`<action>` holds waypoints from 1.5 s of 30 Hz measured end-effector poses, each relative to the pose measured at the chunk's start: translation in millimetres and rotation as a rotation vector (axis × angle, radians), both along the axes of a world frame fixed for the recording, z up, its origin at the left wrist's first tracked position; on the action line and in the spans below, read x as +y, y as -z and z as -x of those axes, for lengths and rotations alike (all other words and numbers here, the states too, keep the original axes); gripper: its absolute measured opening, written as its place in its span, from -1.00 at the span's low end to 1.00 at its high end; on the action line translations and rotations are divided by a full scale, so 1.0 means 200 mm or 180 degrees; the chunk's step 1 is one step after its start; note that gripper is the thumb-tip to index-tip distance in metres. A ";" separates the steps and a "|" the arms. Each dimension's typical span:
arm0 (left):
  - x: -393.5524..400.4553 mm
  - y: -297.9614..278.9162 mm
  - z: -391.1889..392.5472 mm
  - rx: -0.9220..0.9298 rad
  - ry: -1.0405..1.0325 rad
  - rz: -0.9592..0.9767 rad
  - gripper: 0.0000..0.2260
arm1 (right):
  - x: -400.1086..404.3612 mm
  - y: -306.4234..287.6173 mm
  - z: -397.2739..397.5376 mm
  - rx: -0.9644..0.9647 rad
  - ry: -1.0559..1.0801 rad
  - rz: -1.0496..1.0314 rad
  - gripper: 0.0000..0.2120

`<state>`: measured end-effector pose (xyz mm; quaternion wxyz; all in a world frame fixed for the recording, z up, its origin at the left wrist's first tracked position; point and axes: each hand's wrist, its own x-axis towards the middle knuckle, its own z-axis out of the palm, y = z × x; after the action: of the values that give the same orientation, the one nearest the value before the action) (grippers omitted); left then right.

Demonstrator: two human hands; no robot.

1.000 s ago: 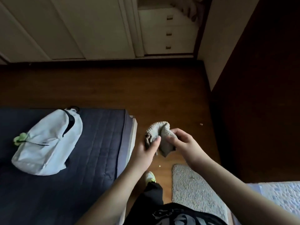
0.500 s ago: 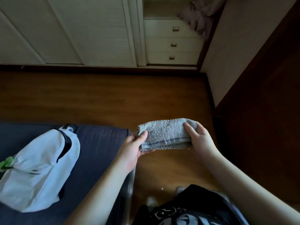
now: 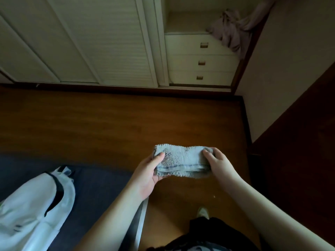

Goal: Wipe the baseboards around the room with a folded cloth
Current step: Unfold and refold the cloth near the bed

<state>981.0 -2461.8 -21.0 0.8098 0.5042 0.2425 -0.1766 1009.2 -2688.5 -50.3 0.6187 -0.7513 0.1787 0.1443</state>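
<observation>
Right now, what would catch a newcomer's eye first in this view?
The grey folded cloth held over the wooden floor, the left hand and right hand gripping its ends. Next, the white backpack on the dark mattress at lower left, then the dark baseboard under the white closet doors.

Rough grey terry cloth (image 3: 183, 160), glossy brown wood floor (image 3: 108, 127), matt dark quilted mattress (image 3: 101, 182)

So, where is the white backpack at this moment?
In the head view, the white backpack lies at the lower left on the dark blue mattress, left of the left hand.
</observation>
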 end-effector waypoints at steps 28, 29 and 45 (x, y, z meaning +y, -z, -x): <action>0.71 -0.06 -1.43 -0.0920 -0.0169 -0.0428 -0.33 | 1.00 -0.26 -1.63 -0.1064 -0.2219 -0.0234 -0.51; 0.75 -0.07 -1.48 -0.0908 -0.0082 -0.0652 -0.33 | 1.05 -0.27 -1.69 -0.1049 -0.2192 -0.0263 -0.55; 1.26 -0.10 -2.49 -0.0587 -0.0913 -0.1468 -0.79 | 1.55 -0.21 -2.98 -0.0482 -0.2261 -0.0276 -0.83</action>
<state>1478.7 -2209.7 -1.8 0.7090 0.6496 0.2705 0.0461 1604.2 -2379.5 -7.4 0.5728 -0.7481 -0.1459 0.3017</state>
